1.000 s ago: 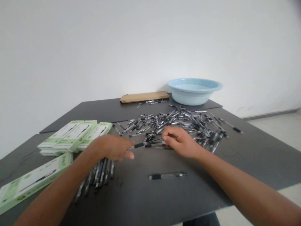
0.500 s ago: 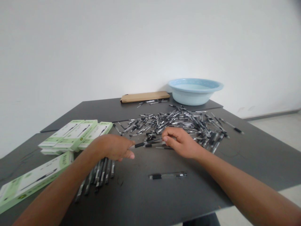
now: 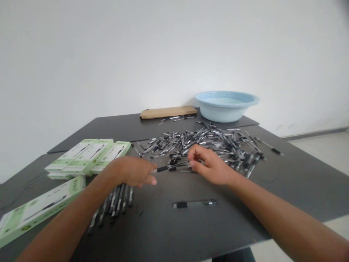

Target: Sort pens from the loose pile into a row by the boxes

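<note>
My left hand (image 3: 140,173) is closed in a pinch on one end of a clear pen with a black grip (image 3: 163,168). The pen points right, toward my right hand (image 3: 205,163), whose thumb and forefinger are closed around its other end. Just behind and beyond my right hand lies a loose pile of similar pens (image 3: 201,140). A single pen (image 3: 195,203) lies flat on the table in front of my hands. Under my left wrist, several pens (image 3: 118,200) lie side by side, partly hidden by the arm.
White and green pen boxes (image 3: 81,156) are stacked at the left, with another box (image 3: 43,207) nearer me. At the back of the dark table (image 3: 163,236) stand a light blue basin (image 3: 223,111) and a flat brown cardboard piece (image 3: 169,112), beside a few more pens.
Hardly anything differs. The fingers of my right hand have risen slightly at the pen's end, while my left hand keeps its place.
</note>
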A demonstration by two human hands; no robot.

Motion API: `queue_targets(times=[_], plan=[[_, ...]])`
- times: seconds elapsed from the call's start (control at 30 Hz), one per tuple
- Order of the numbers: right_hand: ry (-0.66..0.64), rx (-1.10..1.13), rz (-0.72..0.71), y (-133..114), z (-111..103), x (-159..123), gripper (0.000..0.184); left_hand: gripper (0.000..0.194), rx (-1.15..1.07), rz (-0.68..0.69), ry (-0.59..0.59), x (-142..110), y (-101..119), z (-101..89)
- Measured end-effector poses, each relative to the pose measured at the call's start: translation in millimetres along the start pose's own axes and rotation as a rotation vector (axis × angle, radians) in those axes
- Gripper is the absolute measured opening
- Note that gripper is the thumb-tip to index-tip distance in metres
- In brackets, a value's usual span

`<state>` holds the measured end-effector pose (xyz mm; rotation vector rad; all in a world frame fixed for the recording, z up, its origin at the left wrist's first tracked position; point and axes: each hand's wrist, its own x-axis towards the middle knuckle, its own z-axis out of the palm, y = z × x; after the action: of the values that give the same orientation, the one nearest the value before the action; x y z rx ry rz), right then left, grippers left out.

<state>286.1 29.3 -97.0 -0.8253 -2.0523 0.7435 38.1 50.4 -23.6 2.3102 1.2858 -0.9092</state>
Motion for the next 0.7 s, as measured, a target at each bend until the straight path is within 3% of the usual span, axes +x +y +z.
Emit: queue_targets(times=[0.7], plan=[[-0.037,-0.061,0.048,-2.1,-1.9,1.7,0.01,0.049,0.017,-0.018,-0.006,-0.5,5.0,-1.3]])
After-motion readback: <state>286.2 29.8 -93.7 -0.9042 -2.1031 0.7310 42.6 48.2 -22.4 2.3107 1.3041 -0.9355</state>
